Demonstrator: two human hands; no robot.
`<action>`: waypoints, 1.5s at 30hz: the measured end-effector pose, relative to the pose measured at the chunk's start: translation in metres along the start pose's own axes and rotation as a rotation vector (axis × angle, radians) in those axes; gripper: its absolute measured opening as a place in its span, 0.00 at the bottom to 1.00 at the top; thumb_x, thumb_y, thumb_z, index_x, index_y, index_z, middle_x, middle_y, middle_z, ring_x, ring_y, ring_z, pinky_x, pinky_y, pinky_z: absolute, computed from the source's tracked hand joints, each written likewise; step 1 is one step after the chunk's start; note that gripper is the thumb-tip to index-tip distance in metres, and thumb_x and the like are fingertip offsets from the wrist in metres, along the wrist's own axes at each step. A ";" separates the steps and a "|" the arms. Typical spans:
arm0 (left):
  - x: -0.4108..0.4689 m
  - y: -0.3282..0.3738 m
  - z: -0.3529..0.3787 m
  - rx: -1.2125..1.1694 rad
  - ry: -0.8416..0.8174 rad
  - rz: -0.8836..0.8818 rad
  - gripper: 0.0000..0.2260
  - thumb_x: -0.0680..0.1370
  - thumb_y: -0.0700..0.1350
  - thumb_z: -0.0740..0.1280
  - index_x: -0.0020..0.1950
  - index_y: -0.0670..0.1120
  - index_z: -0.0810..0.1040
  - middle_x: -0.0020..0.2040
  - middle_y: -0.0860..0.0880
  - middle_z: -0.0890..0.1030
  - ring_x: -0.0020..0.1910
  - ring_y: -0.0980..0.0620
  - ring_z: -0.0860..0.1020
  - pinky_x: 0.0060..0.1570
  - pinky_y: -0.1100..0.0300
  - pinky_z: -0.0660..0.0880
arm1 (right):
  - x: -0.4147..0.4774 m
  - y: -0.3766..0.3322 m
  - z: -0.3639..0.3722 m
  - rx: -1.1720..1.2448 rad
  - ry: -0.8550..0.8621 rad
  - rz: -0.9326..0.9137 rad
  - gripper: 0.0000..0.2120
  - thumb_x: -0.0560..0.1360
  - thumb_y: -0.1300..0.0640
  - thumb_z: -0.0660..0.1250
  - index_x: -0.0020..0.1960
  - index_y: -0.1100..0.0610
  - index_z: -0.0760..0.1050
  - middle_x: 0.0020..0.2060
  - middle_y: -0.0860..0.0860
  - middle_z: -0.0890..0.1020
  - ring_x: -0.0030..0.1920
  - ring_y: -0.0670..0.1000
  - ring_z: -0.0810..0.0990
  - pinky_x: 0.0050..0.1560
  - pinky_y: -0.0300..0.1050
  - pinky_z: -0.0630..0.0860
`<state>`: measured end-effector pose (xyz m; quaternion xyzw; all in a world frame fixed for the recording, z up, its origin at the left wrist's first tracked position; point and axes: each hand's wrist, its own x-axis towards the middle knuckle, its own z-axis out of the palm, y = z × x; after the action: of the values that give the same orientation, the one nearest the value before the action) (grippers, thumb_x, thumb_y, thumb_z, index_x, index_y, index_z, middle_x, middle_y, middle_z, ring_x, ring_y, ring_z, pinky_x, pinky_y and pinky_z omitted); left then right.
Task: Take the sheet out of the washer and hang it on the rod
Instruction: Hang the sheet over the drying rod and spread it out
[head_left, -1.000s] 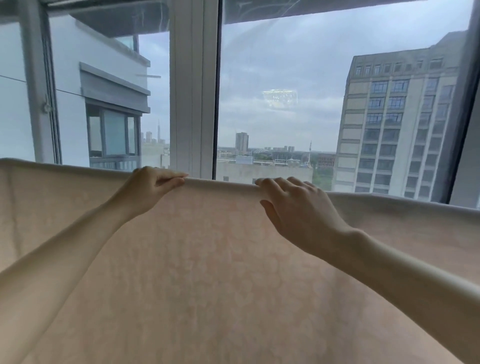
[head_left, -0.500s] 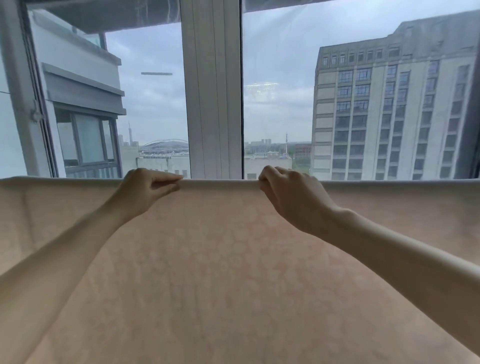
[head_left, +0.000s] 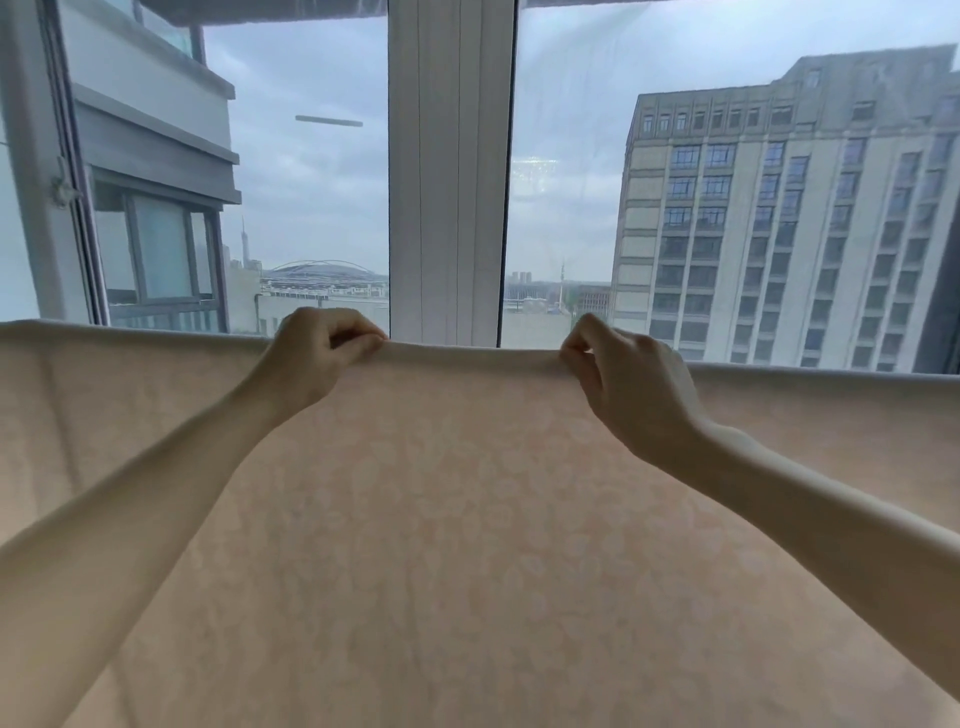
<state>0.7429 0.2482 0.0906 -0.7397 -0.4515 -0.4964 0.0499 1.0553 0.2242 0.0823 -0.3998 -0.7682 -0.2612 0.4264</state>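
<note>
Sheet (head_left: 467, 545): pale, faintly patterned, spread wide before the window; top edge folded over (its support is hidden)
Left grip (head_left: 319, 358): fingers curled, pinching that top edge
Right grip (head_left: 623, 379): pinching the same edge; apart from the left
Window post (head_left: 449, 182): behind, between them

Left forearm (head_left: 156, 493) and right forearm (head_left: 831, 519) bare along their visible length; left grip (head_left: 317, 358) and right grip (head_left: 634, 384) bare, slender-fingered

The scene is lit from behind by soft, overcast daylight through the window (head_left: 447, 156). The sheet (head_left: 467, 519) is backlit and glows faintly. Pale reflections are seen on its panes. Straight lines are bowed toward the edges; detail is kept sharp.
</note>
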 end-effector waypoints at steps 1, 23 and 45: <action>0.002 0.003 0.002 0.046 -0.011 0.005 0.05 0.77 0.39 0.69 0.45 0.48 0.83 0.41 0.53 0.84 0.43 0.55 0.80 0.50 0.59 0.75 | 0.003 0.001 0.001 0.007 -0.010 0.026 0.09 0.80 0.53 0.61 0.44 0.56 0.72 0.31 0.47 0.78 0.29 0.52 0.76 0.34 0.48 0.76; -0.026 -0.004 0.004 0.088 -0.105 0.166 0.04 0.81 0.42 0.61 0.47 0.49 0.72 0.63 0.56 0.78 0.62 0.64 0.75 0.60 0.72 0.69 | -0.019 0.007 0.005 -0.011 0.089 -0.205 0.04 0.77 0.56 0.67 0.47 0.55 0.79 0.53 0.48 0.84 0.52 0.50 0.83 0.52 0.48 0.79; -0.012 -0.149 -0.109 0.323 -0.076 -0.023 0.14 0.76 0.43 0.70 0.62 0.46 0.80 0.57 0.52 0.81 0.56 0.58 0.77 0.55 0.84 0.61 | 0.072 -0.127 0.115 -0.038 -0.085 -0.149 0.12 0.82 0.49 0.55 0.54 0.53 0.74 0.45 0.49 0.80 0.43 0.53 0.81 0.38 0.44 0.71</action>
<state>0.5598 0.2714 0.0803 -0.7352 -0.5354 -0.3894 0.1456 0.8745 0.2686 0.0792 -0.3604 -0.8080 -0.2896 0.3652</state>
